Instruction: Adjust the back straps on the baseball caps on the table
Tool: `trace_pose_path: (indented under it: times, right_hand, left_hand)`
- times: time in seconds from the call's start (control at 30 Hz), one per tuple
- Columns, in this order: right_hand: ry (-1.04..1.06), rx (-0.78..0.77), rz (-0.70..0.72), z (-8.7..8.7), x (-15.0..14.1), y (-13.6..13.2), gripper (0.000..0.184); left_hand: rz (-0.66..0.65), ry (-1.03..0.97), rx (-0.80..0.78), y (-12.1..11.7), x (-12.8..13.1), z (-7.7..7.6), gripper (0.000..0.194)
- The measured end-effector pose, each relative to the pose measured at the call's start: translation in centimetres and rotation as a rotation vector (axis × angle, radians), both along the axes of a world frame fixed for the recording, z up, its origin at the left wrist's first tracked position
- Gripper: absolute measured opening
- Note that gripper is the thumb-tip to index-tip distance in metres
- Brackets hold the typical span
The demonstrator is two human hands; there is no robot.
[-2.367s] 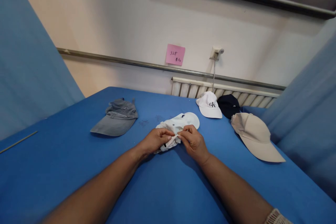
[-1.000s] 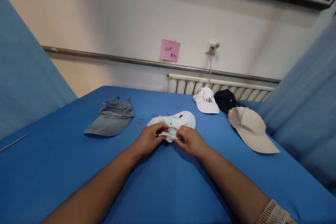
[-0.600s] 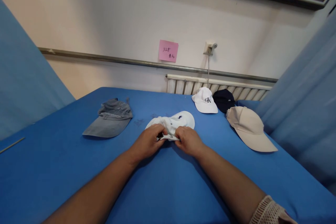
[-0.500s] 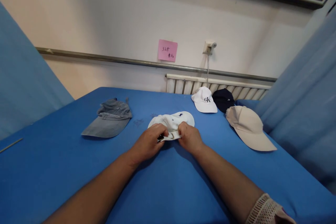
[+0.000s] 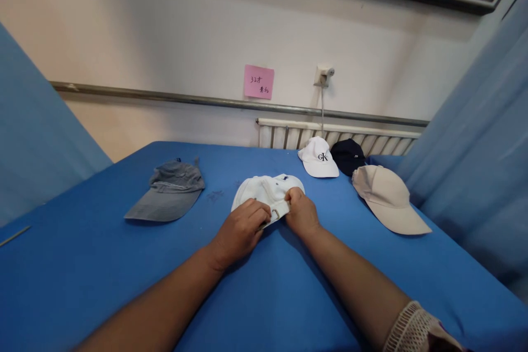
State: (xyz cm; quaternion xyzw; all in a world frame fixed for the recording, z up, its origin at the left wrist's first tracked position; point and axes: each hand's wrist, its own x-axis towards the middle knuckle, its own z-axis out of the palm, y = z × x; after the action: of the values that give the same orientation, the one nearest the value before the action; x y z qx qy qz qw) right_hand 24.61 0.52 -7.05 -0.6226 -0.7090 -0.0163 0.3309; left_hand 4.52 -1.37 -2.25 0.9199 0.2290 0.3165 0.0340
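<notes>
A white baseball cap [image 5: 264, 190] with a small dark logo on its front is between my hands, its brim pointing away from me and its back strap towards me. My left hand [image 5: 246, 225] pinches the strap left of the metal buckle [image 5: 275, 214]. On the buckle's other side, my right hand [image 5: 301, 210] grips the cap's back edge with curled fingers. Part of the strap and the fingertips are hidden behind the hands.
On the blue-covered table [image 5: 103, 264], a grey cap [image 5: 170, 190] lies to the left. Further right are a white cap with black letters [image 5: 319, 157], a dark navy cap [image 5: 348, 156] and a beige cap [image 5: 390, 198]. A thin stick [image 5: 15, 235] lies far left; a radiator [image 5: 270, 135] stands behind.
The strap, earlier bunched between my fingers, is now spread so its buckle shows. The cap's crown looks fuller, and my hands are a little further apart. The view has shifted slightly.
</notes>
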Motion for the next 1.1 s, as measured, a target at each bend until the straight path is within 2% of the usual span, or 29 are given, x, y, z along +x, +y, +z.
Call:
trace_pose_path:
  times: [0.23, 0.43, 0.6, 0.73, 0.83, 0.97, 1.1]
  right_hand:
    - [-0.042, -0.104, -0.018, 0.8, 1.3, 0.3, 0.024]
    - [-0.012, 0.021, 0.021, 0.2, 1.7, 0.5, 0.025]
    - [-0.036, 0.014, 0.069, 0.1, 1.7, 0.2, 0.030]
    - [-0.029, 0.136, 0.032, 0.4, 1.7, 0.0, 0.031]
    - [-0.078, 0.060, 0.064, 0.8, 1.8, -0.3, 0.031]
    - [-0.188, -0.086, 0.158, 1.6, 2.1, -1.1, 0.034]
    - [-0.123, -0.025, 0.194, 2.4, 1.9, -2.1, 0.036]
  left_hand:
    - [-0.060, 0.071, -0.022, -0.2, 0.5, -0.3, 0.025]
    - [-0.056, 0.128, -0.023, -0.4, 0.6, -0.2, 0.029]
    - [-0.009, 0.228, -0.042, -0.4, 0.6, -0.1, 0.023]
    - [0.073, 0.147, -0.009, -0.2, 0.4, -0.1, 0.019]
    - [0.104, 0.194, -0.025, -0.1, 0.3, 0.0, 0.019]
    - [0.053, 0.357, -0.106, -0.1, 0.3, -0.2, 0.020]
    - [-0.058, 0.342, -0.217, -0.5, 0.3, -0.3, 0.017]
